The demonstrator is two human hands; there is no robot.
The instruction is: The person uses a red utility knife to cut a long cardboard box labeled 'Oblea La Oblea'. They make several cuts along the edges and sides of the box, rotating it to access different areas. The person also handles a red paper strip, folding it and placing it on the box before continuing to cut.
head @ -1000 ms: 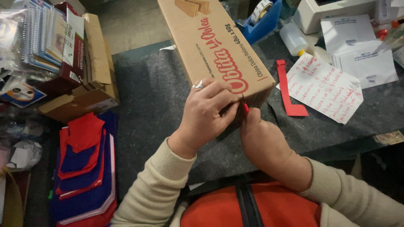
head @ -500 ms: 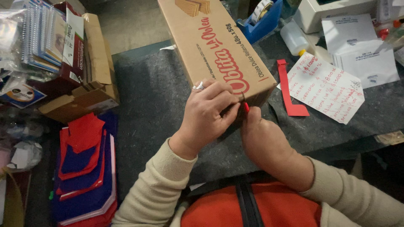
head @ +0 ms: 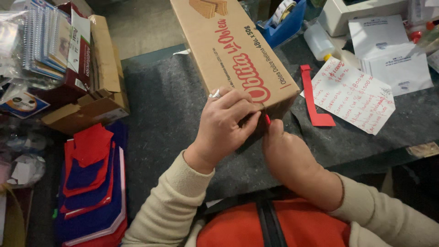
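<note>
A long brown cardboard box with red lettering lies on a dark grey felt mat. My left hand, a ring on one finger, rests against the box's near corner with its fingers curled over a small red piece. My right hand meets it from the right, its fingertips pinching the same red piece. Most of the piece is hidden between the fingers.
A red paper strip and a handwritten white sheet lie right of the box. White envelopes, a small glue bottle and a blue tray sit behind. Notebooks, cardboard and red-blue felt pieces lie left.
</note>
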